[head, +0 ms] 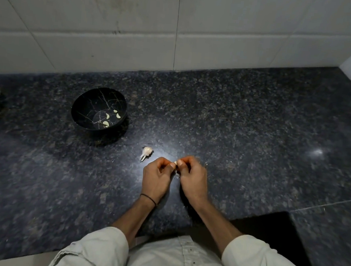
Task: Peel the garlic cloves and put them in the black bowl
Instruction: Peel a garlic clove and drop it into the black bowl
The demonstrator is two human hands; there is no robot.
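- Bowl (81,113), far left, holds about four peeled cloves (107,116).
- Bulb (146,152) lies near the hands.
- Left hand (156,178) and right hand (192,179) pinch one clove (175,163) with curled fingertips, apparently mid-peel.
- Next, probably: strip the skin, drop it in the bowl.

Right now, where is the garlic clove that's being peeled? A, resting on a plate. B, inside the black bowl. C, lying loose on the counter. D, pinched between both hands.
D: the garlic clove sits between the fingertips of the left hand and the right hand, which both pinch it over the counter.
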